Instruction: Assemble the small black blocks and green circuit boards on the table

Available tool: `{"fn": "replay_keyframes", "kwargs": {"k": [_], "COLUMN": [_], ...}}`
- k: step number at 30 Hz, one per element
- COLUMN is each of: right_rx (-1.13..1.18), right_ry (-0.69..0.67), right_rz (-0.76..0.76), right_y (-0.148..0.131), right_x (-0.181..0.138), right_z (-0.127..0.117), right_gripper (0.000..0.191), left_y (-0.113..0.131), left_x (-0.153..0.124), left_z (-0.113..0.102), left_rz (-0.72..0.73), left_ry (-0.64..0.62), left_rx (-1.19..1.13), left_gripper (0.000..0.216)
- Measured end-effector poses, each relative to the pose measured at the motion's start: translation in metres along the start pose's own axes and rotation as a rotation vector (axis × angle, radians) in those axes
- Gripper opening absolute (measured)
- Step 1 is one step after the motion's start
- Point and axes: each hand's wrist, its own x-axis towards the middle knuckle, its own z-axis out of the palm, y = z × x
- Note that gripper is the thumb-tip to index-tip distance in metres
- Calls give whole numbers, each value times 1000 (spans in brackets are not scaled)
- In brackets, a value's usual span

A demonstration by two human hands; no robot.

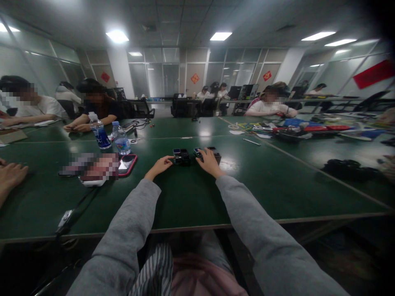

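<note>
Two hands: both reached forward from grey sleeves over the green table (191, 193), well out from its near edge
Left hand (159, 165): palm down, fingers stretched and loosely parted; the fingertips met the left side of the left black box (182, 157); nothing was closed in it
Right hand (210, 162): laid palm down over the right black box (215, 154), fingers draped across its top; whether they gripped it could not be told
Black boxes: small, side by side with a narrow gap between them; both sat flat on the table, near its middle, straight ahead of the person
Left of the boxes: a phone in a red case (127, 163) lay face up; two water bottles (100, 133) stood upright just behind it
Far left: another person's hand (10, 174) rested on the table, well apart from the boxes
Right side: a seated person in a white shirt (271, 107) leaned over scattered coloured items (296, 127)
</note>
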Motion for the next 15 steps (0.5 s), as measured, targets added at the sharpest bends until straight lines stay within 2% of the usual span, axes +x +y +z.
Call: {"fn": "replay_keyframes", "kwargs": {"k": [4, 15], "right_rx": [69, 235], "right_ry": [-95, -68], "right_rz": [23, 0], "right_y": [1, -2], "right_x": [-4, -2], "right_z": [12, 24], "right_gripper": [60, 55], "left_y": [0, -5], "left_x": [0, 1], "left_z": [0, 1], "left_rz": [-5, 49], "left_ry": [-1, 5], "left_rx": [-1, 21], "left_gripper": [43, 44]}}
